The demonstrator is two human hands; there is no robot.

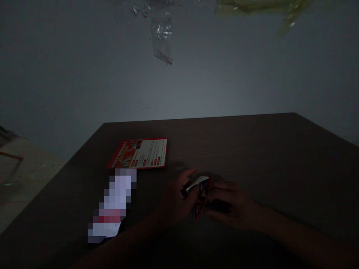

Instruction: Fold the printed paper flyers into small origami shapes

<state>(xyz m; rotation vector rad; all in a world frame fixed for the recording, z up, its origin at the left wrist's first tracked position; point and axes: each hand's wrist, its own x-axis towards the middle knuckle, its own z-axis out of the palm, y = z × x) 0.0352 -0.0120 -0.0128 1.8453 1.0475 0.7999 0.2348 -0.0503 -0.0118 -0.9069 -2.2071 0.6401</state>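
Left hand point(179, 198): grip grasping folded paper point(203, 188)
Right hand point(235, 205): beside its red edge (too dark to tell whether grasping)
Paper's place: between both hands, above the surface point(252, 149)

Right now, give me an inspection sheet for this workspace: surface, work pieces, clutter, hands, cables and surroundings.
Surface: dark table, dimly lit.
Work pieces: one folded piece, red and white, between the hands.
Clutter: red-and-white card lying left of the hands, farther back; nearer, a bright pixelated item, details masked.
Left hand: holds the folded piece, thumb on it.
Right hand: fingers at the piece's right side; grip too dark to tell.
Cables: nothing seen.
Surroundings: pale wall behind, with clear plastic and a yellow strip up high; pale floor at left.
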